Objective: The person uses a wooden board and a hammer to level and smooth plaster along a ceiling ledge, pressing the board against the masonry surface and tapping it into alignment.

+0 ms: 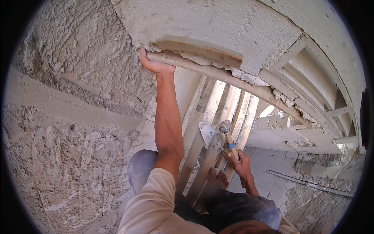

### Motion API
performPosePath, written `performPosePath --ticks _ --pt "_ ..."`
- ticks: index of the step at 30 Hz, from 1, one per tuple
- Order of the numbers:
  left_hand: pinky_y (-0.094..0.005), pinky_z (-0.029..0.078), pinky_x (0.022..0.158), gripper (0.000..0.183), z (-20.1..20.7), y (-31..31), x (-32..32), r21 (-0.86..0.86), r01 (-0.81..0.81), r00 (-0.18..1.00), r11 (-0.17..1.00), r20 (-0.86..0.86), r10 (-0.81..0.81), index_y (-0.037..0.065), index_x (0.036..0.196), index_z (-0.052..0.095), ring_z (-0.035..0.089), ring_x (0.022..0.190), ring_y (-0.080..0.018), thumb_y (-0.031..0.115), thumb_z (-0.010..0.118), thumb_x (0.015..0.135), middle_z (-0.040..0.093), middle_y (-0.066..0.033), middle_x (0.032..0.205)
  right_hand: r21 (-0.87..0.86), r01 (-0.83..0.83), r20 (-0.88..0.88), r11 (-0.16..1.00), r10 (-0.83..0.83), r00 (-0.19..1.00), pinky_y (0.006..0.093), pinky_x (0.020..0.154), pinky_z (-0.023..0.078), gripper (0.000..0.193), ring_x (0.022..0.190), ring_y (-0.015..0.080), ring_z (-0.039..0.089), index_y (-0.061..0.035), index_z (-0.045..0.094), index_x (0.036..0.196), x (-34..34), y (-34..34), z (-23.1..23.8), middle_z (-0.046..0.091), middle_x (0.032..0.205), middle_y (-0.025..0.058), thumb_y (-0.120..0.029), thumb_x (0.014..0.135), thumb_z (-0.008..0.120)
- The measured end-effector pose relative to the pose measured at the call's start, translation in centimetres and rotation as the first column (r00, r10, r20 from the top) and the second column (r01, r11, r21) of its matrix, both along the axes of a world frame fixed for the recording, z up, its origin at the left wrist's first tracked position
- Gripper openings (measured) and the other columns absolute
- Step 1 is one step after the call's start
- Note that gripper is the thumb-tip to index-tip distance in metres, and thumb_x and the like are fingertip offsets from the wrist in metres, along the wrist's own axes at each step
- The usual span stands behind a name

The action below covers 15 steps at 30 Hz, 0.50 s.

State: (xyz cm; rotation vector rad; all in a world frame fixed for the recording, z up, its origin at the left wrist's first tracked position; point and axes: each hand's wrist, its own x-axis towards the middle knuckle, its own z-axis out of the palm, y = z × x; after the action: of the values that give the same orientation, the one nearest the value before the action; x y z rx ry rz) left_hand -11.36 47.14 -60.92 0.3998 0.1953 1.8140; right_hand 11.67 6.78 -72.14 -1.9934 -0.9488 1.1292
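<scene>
My left hand [157,67] reaches up to the left end of a long wooden batten [222,79] and grips it against the wall's lower edge; most of the fingers are hidden. Lumpy mortar [251,77] shows along the batten's upper side. Just above lies a short wooden board [200,51]. Lower right, my right hand [242,165] is closed around the wooden handle of a hammer [231,146], which has a blue band. A mortar-smeared trowel [207,133] sits beside the hammer, its handle running toward the same hand; the fingers partly hide how it is held.
Wooden scaffold poles [210,105] run beneath me, with my bare foot [222,178] on them. A rough plastered wall [70,156] rises at left. On the right are a recessed louvred opening [311,76], a block wall [269,165] and a thin pipe [307,183].
</scene>
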Motion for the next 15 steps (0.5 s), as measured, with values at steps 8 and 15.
performPosePath --ticks 8,15 --pt "-0.0498 0.039 0.104 0.064 0.7 -0.3 0.7 -0.032 0.041 0.998 0.999 0.051 -0.039 0.009 0.139 0.047 0.048 0.123 -0.0323 0.05 0.042 0.09 0.051 -0.0138 0.135 0.038 -0.015 -0.078 0.999 0.018 0.997 0.0288 0.054 0.039 0.028 0.063 0.008 0.047 -0.0002 0.064 0.088 -0.6 1.7 1.4 0.057 0.068 0.0004 -0.025 0.084 0.078" --pt "-0.0484 0.042 0.1 0.063 0.2 -0.1 0.7 -0.033 -0.002 0.999 0.999 0.037 0.003 0.008 0.134 0.051 0.051 0.118 -0.0307 0.05 0.045 0.087 0.054 -0.0121 0.129 0.0 0.02 -0.142 1.0 -0.02 0.99 0.0287 0.053 0.038 0.026 0.061 0.0073 0.045 -0.0013 0.063 0.085 -1.3 0.8 0.8 0.055 0.067 -0.0007 -0.024 0.085 0.077"
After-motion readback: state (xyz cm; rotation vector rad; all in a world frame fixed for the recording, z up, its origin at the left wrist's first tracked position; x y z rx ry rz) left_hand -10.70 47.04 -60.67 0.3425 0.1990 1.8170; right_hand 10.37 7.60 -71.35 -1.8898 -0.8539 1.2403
